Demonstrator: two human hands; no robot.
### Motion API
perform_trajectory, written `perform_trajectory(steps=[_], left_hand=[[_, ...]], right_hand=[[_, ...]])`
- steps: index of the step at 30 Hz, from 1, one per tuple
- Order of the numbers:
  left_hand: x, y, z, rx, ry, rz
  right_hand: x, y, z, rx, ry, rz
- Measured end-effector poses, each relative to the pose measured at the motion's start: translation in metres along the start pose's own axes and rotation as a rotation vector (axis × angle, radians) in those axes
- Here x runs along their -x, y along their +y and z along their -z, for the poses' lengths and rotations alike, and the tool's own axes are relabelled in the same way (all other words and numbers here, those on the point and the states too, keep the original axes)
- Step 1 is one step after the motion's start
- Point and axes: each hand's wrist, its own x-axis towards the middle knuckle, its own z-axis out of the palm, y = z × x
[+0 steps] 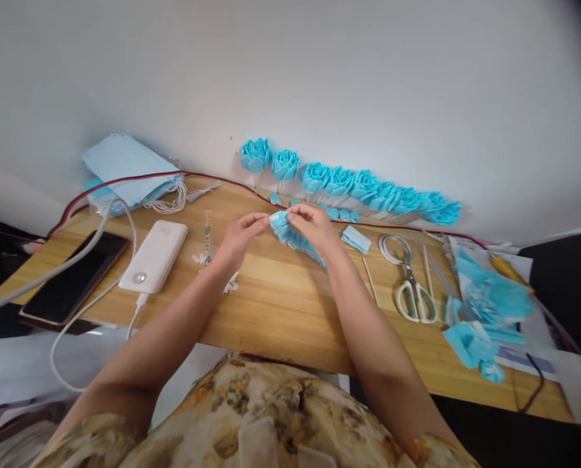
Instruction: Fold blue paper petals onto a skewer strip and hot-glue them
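Both hands meet above the middle of the wooden table [271,305]. My left hand [242,235] pinches the left end of a strip of folded blue petals [293,235], fingers closed on it. My right hand [314,227] grips the same strip from the right, and the strip trails down under that wrist. A row of finished blue paper roses [349,185] leans against the white wall just behind the hands. A small folded blue piece [355,238] lies to the right of my right hand.
White-handled scissors [414,289] and thin wooden sticks [370,279] lie to the right. Loose blue petals [485,312] pile at the far right. A white power bank [154,255], a dark phone [76,276] with cables, and a stack of blue face masks [127,170] sit on the left.
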Motion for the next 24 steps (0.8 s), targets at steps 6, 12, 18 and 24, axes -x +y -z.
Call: perform_trajectory(steps=[6, 12, 18, 24], left_hand=[[0.001, 0.002, 0.0, -0.034, 0.01, -0.022], [0.003, 0.002, -0.002, -0.052, -0.005, -0.048], [0.004, 0.0, -0.003, -0.079, -0.014, -0.061], [0.005, 0.003, -0.004, -0.074, -0.015, -0.057]], right_hand=[[0.003, -0.009, 0.001, -0.005, -0.077, 0.055], [0.006, -0.019, -0.01, 0.224, -0.093, 0.235], [0.004, -0.015, -0.016, 0.288, -0.035, 0.204], [0.004, -0.018, -0.01, 0.28, -0.058, 0.158]])
